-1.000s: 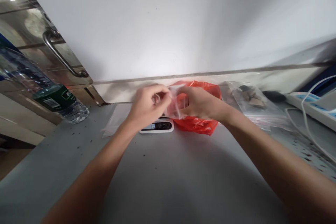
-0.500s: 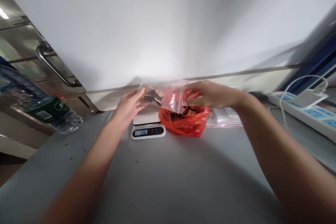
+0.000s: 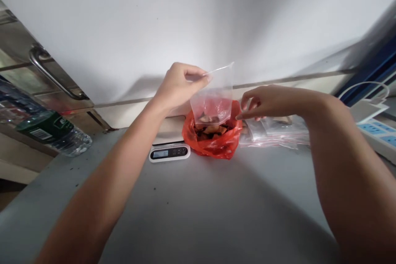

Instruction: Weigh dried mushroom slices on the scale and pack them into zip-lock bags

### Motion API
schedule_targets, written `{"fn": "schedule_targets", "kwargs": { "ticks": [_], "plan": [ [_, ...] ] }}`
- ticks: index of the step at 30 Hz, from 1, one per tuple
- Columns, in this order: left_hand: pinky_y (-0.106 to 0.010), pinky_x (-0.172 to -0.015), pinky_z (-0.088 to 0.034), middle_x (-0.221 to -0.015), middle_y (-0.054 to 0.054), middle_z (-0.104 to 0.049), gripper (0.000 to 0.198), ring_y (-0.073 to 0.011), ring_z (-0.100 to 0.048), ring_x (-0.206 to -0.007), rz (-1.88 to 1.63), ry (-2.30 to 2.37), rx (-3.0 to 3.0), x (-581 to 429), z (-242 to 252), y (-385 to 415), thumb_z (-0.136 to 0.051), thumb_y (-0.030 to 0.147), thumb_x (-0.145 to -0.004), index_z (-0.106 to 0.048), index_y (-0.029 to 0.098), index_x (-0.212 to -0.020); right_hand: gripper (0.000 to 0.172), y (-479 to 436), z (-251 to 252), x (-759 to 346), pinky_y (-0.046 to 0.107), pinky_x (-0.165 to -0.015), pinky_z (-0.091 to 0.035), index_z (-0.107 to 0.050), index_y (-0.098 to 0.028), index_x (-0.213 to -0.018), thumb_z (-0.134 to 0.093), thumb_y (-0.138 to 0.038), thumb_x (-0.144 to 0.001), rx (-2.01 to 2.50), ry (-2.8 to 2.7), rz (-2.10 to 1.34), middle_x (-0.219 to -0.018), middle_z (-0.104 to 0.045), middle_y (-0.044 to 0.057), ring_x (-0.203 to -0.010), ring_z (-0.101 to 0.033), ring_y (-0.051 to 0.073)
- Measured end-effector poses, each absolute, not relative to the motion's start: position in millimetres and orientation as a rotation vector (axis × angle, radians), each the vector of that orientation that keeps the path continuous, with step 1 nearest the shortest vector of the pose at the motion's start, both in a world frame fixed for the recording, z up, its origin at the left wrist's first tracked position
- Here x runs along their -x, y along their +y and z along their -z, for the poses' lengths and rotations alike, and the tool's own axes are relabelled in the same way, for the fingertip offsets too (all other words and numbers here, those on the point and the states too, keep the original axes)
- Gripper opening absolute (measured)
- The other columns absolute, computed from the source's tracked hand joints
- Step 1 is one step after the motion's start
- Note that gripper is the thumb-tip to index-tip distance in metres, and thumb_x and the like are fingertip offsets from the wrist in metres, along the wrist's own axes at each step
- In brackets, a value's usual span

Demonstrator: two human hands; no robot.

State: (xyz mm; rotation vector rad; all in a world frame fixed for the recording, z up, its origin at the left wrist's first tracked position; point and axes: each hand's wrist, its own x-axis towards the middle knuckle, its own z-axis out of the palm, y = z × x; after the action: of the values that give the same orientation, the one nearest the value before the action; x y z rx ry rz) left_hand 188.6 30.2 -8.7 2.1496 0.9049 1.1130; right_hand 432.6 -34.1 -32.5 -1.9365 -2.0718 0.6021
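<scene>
My left hand (image 3: 182,84) pinches the upper left edge of a clear plastic bag (image 3: 218,86). The clear bag hangs tilted over the opening of a red plastic bag (image 3: 213,146). Dark and tan dried slices (image 3: 213,132) lie inside the red bag, and a pale slice shows near the lower end of the clear one. Beside the red bag's right rim is my right hand (image 3: 258,101), fingers apart and slightly bent, with nothing in them; whether a fingertip touches the rim I cannot tell. A white kitchen scale (image 3: 169,153) with a lit display stands left of the red bag.
Flat clear zip bags (image 3: 275,134) lie to the right of the red bag. A water bottle (image 3: 58,132) with a green label leans at the left. At the right are a power strip (image 3: 379,132) and a white cable. A white wall (image 3: 173,20) rises behind the grey tabletop (image 3: 192,206).
My left hand has moved up and right, swinging the clear bag from lying level to hanging down over the red bag. My right hand has let go of its end and moved right.
</scene>
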Motion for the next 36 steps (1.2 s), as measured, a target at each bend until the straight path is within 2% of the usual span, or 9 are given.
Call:
{"fn": "schedule_targets", "kwargs": {
  "ticks": [4, 10, 13, 16, 19, 23, 28, 32, 36],
  "plan": [
    [-0.034, -0.097, -0.058, -0.092, 0.000, -0.079, 0.006, -0.0212, -0.075, -0.105, -1.117, 0.849, -2.247, -192.9, -11.1, 20.6, -0.080, 0.012, -0.085, -0.080, 0.017, -0.083, 0.041, -35.3, 32.8, -426.2, 0.036, -0.061, -0.047, -0.081, -0.025, -0.093, -0.095, -0.047, -0.062, 1.861, -1.970, -0.576, -0.085, -0.077, 0.006, -0.072, -0.067, 0.026],
    [-0.031, -0.084, -0.058, -0.096, -0.003, -0.079, 0.005, -0.0209, -0.073, -0.104, -1.392, 0.843, -1.981, -157.9, 1.9, 12.9, -0.077, 0.023, -0.090, -0.078, 0.019, -0.087, 0.019, -33.3, 33.5, -409.4, 0.039, -0.075, -0.053, -0.078, -0.021, -0.075, -0.082, -0.040, -0.076, 1.537, -1.842, -0.620, -0.080, -0.076, 0.005, -0.082, -0.069, 0.025],
    [-0.028, -0.075, -0.057, -0.081, 0.000, -0.073, 0.006, -0.0160, -0.071, -0.083, -1.339, 0.845, -1.837, -125.7, 23.9, 13.2, -0.077, 0.023, -0.086, -0.072, 0.022, -0.083, 0.017, -33.3, 34.7, -391.0, 0.039, -0.082, -0.056, -0.069, -0.020, -0.071, -0.077, -0.032, -0.080, 1.323, -1.584, -0.698, -0.087, -0.075, 0.007, -0.091, -0.070, 0.023],
    [-0.026, -0.060, -0.052, -0.067, 0.002, -0.066, 0.014, -0.0154, -0.066, -0.065, -1.117, 0.941, -1.810, -99.5, 45.4, 13.8, -0.076, 0.037, -0.090, -0.070, 0.025, -0.094, 0.020, -34.8, 38.5, -366.7, 0.034, -0.070, -0.056, -0.059, -0.022, -0.075, -0.076, -0.029, -0.085, 1.195, -1.511, -0.840, -0.078, -0.069, 0.003, -0.076, -0.068, 0.017],
    [-0.025, -0.048, -0.043, -0.054, 0.005, -0.055, 0.028, -0.0118, -0.051, -0.046, -1.169, 1.073, -1.845, -81.1, 61.5, 13.7, -0.071, 0.048, -0.094, -0.063, 0.024, -0.081, 0.021, -36.2, 45.8, -340.4, 0.029, -0.059, -0.052, -0.059, -0.023, -0.086, -0.078, -0.032, -0.084, 1.135, -1.591, -1.011, -0.068, -0.064, -0.003, -0.060, -0.060, 0.013],
    [-0.025, -0.041, -0.032, -0.043, 0.007, -0.045, 0.032, -0.0108, -0.038, -0.036, -1.202, 1.245, -1.818, -49.5, 76.2, 12.1, -0.068, 0.049, -0.093, -0.061, 0.024, -0.074, 0.027, -32.2, 57.0, -306.8, 0.028, -0.055, -0.048, -0.063, -0.021, -0.080, -0.083, -0.037, -0.074, 1.135, -1.616, -1.040, -0.064, -0.063, -0.004, -0.057, -0.056, 0.012],
    [-0.028, -0.044, -0.039, -0.053, 0.002, -0.061, 0.022, -0.0133, -0.046, -0.038, -1.090, 1.398, -1.741, 14.7, 92.4, 14.2, -0.076, 0.042, -0.082, -0.067, 0.023, -0.075, 0.009, -13.2, 56.9, -261.9, 0.033, -0.065, -0.053, -0.072, -0.018, -0.084, -0.072, -0.027, -0.080, 1.261, -1.655, -0.718, -0.073, -0.071, 0.003, -0.070, -0.067, 0.019],
    [-0.029, -0.055, -0.049, -0.057, -0.001, -0.064, 0.031, -0.0199, -0.063, -0.054, -1.085, 1.642, -1.603, 63.2, 100.4, 22.8, -0.075, 0.049, -0.084, -0.068, 0.023, -0.068, 0.023, -2.6, 50.4, -210.0, 0.036, -0.079, -0.054, -0.079, -0.017, -0.105, -0.059, -0.016, -0.093, 1.137, -1.961, -0.244, -0.093, -0.079, 0.008, -0.081, -0.070, 0.021],
    [-0.034, -0.056, -0.055, -0.061, -0.009, -0.071, 0.047, -0.0267, -0.071, -0.057, -0.950, 1.694, -1.453, 88.3, 105.7, 26.3, -0.066, 0.065, -0.088, -0.071, 0.023, -0.067, 0.032, -9.7, 62.0, -150.5, 0.033, -0.072, -0.047, -0.080, -0.014, -0.112, -0.051, -0.008, -0.100, 1.040, -2.522, 0.121, -0.106, -0.079, 0.017, -0.095, -0.072, 0.026]
  ]
}}
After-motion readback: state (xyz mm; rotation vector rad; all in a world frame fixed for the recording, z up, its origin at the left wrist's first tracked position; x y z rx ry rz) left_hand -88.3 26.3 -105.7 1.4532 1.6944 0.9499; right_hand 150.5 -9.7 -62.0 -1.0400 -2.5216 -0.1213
